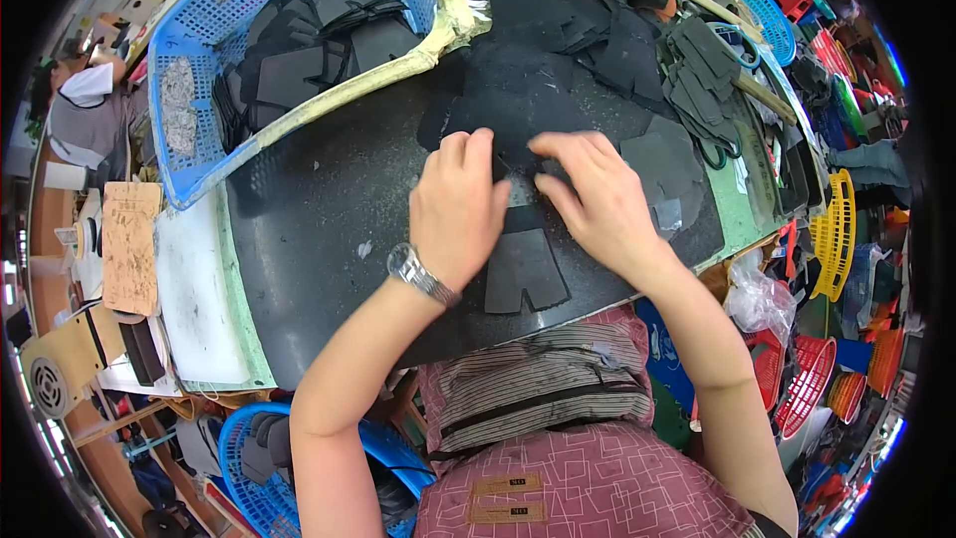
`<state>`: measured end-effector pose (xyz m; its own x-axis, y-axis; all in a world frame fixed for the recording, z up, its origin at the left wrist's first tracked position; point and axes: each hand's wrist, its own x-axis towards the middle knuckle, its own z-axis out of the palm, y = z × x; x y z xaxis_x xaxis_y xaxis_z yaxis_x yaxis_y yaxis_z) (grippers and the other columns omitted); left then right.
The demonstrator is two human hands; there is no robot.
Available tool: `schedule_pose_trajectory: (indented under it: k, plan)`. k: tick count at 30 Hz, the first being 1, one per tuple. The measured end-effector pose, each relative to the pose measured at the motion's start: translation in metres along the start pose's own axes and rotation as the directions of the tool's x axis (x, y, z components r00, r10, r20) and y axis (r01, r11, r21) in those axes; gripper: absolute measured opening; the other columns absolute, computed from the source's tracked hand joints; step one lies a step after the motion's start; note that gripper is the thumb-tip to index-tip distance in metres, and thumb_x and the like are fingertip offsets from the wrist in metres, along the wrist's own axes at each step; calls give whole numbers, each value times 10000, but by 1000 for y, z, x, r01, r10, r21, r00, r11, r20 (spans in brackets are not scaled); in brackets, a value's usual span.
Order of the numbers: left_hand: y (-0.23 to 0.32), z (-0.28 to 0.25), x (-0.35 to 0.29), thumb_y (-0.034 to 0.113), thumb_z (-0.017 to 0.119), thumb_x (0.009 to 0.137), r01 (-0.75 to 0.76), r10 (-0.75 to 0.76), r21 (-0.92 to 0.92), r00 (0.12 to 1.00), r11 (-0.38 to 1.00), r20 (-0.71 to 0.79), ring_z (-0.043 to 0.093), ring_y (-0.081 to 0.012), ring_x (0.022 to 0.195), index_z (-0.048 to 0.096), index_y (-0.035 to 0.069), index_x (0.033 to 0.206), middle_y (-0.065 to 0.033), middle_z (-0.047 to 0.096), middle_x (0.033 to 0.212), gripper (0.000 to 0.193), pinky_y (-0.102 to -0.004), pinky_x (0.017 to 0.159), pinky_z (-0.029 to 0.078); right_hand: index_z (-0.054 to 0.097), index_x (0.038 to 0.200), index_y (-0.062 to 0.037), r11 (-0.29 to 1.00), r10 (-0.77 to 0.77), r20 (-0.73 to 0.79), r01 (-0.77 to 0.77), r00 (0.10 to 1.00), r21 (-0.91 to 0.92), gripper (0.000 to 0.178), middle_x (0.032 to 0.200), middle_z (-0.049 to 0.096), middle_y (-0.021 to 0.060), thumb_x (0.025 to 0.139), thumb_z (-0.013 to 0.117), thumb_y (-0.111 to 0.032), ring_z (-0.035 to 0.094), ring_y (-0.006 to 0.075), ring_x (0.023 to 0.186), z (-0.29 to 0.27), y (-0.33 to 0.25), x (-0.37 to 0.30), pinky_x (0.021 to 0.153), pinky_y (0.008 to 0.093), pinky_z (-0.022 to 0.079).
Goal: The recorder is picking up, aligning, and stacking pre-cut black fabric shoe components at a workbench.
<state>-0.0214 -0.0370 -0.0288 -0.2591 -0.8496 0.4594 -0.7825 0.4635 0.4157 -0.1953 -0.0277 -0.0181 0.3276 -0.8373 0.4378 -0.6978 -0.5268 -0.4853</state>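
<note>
My left hand [456, 204] is over the black worktop, its fingers close together and bent over the edge of a black flat piece [514, 153]. To its right, my right hand [603, 201] has index finger and thumb apart, their tips close to the same piece. Black on black makes the piece's outline hard to follow. A dark grey cut-out piece [525, 269] with a notch in its lower edge lies flat just below the hands. Beyond them, black flat pieces [558, 25] lie in an overlapping heap.
A blue plastic basket [189, 174] of dark cut pieces stands at the back left. Grey pieces [697, 80] are piled at the right, near scissors [715, 151] and a wooden-handled tool [765, 98]. Another blue basket [234, 438] sits below the table. A person [90, 115] is at far left.
</note>
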Motion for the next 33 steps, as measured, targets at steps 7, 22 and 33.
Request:
schedule_pose_trajectory:
  k: [7, 22, 33]
  plan:
    - [6, -54, -20, 17, 621, 712, -424, 420, 2, 897, 906, -139, 657, -292, 785, 648, -26, 972, -168, 667, 907, 265, -348, 673, 544, 567, 1092, -55, 993, 64, 143, -77, 988, 91, 298, 1009, 623, 126, 798, 609, -72, 579, 306, 971, -4, 30, 11, 847, 382, 474]
    - [66, 81, 52, 144, 695, 746, -193, 281, -409, 945, 892, 167, 608, -325, 900, 581, 18, 1073, -132, 617, 941, 370, -399, 818, 488, 590, 1036, -39, 842, 540, 263, -504, 800, -193, 430, 957, 579, 121, 677, 770, -192, 580, 270, 939, -90, 81, -24, 812, 360, 464]
    - [76, 79, 62, 55, 661, 781, 8, 131, -440, 950, 898, 285, 647, -229, 764, 620, 44, 872, -96, 643, 844, 100, -338, 706, 506, 553, 1102, -26, 778, 605, 158, -622, 781, 93, 459, 1010, 583, 123, 713, 749, -171, 577, 260, 927, -82, 78, -53, 809, 342, 472]
